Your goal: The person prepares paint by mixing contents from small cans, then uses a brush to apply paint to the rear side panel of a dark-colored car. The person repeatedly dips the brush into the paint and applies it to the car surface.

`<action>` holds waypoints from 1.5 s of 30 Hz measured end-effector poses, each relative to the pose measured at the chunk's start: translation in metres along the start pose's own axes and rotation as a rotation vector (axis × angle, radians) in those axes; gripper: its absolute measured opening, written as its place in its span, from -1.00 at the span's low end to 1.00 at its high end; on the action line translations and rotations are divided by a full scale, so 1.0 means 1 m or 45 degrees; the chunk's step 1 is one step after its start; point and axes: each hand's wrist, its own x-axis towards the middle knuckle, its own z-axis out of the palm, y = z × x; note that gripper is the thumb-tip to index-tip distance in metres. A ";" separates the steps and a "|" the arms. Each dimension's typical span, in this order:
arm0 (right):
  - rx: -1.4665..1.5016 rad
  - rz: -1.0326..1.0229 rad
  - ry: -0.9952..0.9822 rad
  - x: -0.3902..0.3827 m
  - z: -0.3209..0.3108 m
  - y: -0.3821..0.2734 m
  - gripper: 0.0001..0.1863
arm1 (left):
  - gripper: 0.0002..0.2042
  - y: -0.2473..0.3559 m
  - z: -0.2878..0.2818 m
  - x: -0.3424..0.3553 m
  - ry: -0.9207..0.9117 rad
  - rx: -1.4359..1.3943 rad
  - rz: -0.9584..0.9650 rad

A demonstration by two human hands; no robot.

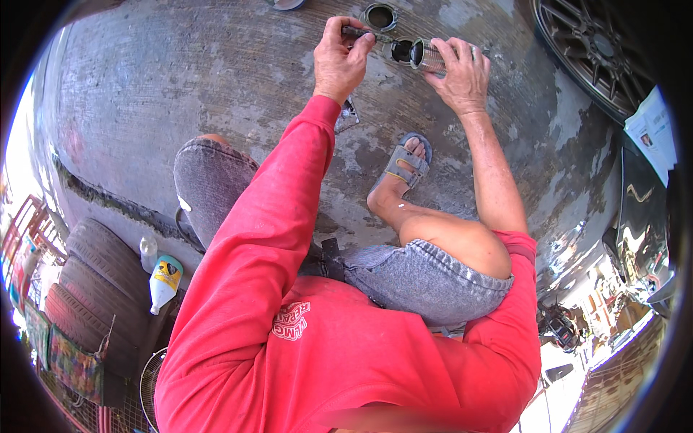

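At the top of the head view, my right hand [464,78] grips a ribbed tin can [432,58], tipped on its side with its mouth facing left. Right beside that mouth stands a second can [390,52] with dark contents. My left hand [341,63] is closed around a slim dark-handled tool [354,32]; its thin end points right, toward the two cans, and its exact kind is unclear. Just beyond stands another open can [379,17], dark inside. Whether anything flows between the two close cans is too small to tell.
A spoked wheel [603,47] lies at the far right, near printed papers [652,133]. Stacked tyres [101,281] and a white bottle with a yellow label [165,281] are at the left. My sandalled foot [408,162] rests on the stained concrete floor [216,79].
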 end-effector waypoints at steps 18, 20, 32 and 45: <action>0.261 0.388 0.107 -0.026 0.027 -0.001 -0.30 | -0.77 0.033 0.002 -0.005 -0.216 0.359 0.240; 0.387 0.380 0.178 -0.038 0.029 -0.005 -0.29 | -0.77 0.030 0.005 0.002 -0.272 0.450 0.291; 0.961 0.462 -0.390 -0.105 0.068 -0.049 -0.23 | -0.73 0.035 0.052 0.066 -0.992 1.297 0.750; 0.844 0.510 -0.024 -0.055 0.083 -0.017 -0.16 | -0.75 0.036 0.052 0.076 -1.073 1.212 0.631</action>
